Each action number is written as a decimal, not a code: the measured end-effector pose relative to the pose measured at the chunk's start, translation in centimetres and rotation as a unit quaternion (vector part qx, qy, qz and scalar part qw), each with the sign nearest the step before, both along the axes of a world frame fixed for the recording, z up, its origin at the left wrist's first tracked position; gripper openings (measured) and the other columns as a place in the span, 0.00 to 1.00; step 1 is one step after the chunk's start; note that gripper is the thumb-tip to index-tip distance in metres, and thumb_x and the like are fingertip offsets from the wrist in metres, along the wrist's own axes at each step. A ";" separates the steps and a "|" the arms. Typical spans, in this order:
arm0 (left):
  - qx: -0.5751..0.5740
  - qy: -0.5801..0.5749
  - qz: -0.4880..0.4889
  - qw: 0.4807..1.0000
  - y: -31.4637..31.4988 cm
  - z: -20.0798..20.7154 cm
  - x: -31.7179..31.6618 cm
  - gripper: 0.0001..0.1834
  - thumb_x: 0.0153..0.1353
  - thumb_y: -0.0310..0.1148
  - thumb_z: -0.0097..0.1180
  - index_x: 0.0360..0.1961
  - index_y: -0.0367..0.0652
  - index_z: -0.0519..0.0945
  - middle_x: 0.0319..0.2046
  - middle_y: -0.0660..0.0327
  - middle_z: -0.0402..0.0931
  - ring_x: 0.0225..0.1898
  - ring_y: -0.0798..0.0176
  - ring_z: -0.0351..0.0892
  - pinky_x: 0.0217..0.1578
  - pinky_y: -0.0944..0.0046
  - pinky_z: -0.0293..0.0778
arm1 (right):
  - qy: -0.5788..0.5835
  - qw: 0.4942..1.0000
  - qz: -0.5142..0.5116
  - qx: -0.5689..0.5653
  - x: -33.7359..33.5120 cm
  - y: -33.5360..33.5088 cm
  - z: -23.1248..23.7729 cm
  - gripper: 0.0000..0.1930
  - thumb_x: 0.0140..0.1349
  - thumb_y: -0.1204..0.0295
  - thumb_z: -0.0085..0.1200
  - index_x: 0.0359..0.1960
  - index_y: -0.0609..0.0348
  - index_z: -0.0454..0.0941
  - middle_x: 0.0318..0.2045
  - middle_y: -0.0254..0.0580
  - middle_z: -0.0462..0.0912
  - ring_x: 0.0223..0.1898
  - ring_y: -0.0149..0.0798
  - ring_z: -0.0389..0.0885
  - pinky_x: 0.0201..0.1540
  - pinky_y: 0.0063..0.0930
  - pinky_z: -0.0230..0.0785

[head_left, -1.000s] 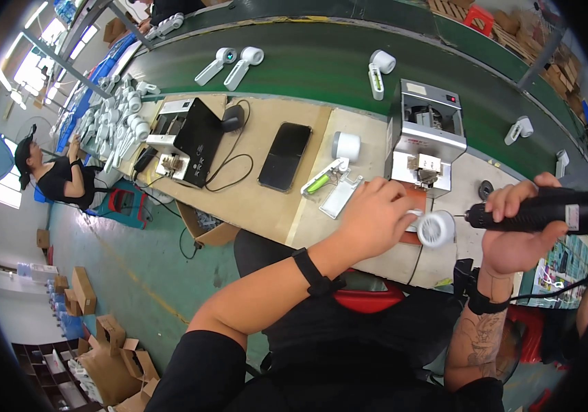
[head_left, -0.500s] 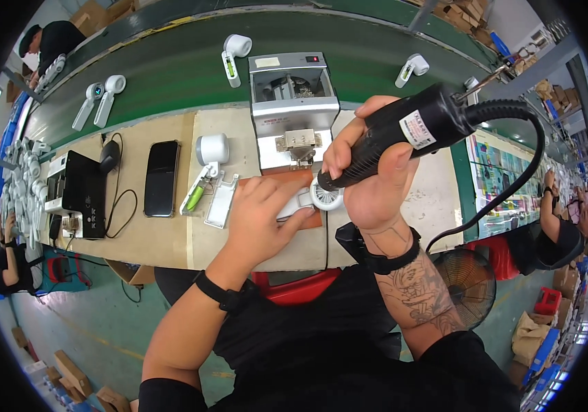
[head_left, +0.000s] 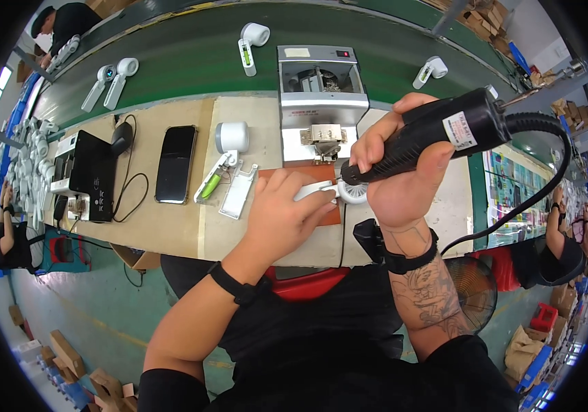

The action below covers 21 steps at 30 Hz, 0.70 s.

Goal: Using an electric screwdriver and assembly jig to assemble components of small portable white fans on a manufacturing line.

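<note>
My left grip [head_left: 284, 211] is closed by thumb and fingers on the handle of a white handheld fan [head_left: 354, 195], which lies over an orange-brown mat [head_left: 331, 218] on the surface [head_left: 181, 230]. My right grip [head_left: 404, 196] is wrapped around a black electric screwdriver [head_left: 438, 132], its nose at the fan's round head. That nose and my right hand cover part of the head; my left fingers hide much of the handle. I cannot make out the driver's tip or whether it touches a screw.
</note>
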<state>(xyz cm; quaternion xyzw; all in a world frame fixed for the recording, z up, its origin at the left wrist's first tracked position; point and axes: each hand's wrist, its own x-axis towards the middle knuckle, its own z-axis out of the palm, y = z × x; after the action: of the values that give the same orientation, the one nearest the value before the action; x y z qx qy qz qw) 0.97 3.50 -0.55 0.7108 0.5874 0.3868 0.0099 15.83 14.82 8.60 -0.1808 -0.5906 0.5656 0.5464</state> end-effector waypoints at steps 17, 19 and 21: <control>0.000 0.014 0.028 1.000 0.2 -0.5 -0.1 0.20 0.62 0.38 0.72 0.56 0.51 0.89 0.35 0.65 0.72 0.41 0.56 0.74 0.42 0.52 0.65 | -0.024 0.997 0.063 -0.036 -1.3 -2.4 -0.5 0.47 0.65 0.21 0.51 0.58 0.57 0.63 0.25 0.39 0.74 0.25 0.33 0.75 0.35 0.33 0.73; -0.006 0.018 0.029 0.999 0.1 -0.7 -0.1 0.20 0.62 0.37 0.72 0.56 0.52 0.89 0.35 0.66 0.72 0.41 0.56 0.74 0.42 0.52 0.65 | -0.025 0.997 0.062 -0.033 -1.3 -2.4 -0.4 0.47 0.65 0.21 0.51 0.58 0.57 0.63 0.25 0.39 0.75 0.26 0.33 0.75 0.35 0.33 0.73; -0.011 0.022 0.029 0.999 0.1 -0.5 0.0 0.19 0.62 0.37 0.72 0.55 0.53 0.89 0.36 0.66 0.73 0.41 0.56 0.74 0.42 0.52 0.65 | -0.011 0.997 0.063 -0.040 -1.1 -2.4 -0.4 0.47 0.65 0.21 0.51 0.58 0.57 0.63 0.26 0.39 0.75 0.26 0.33 0.75 0.35 0.33 0.73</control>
<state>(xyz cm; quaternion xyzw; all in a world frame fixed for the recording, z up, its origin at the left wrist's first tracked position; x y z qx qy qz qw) 0.94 3.60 -1.07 0.7018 0.6120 0.3647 -0.0058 14.70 12.41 8.24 -0.1709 -0.5838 0.6198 0.4958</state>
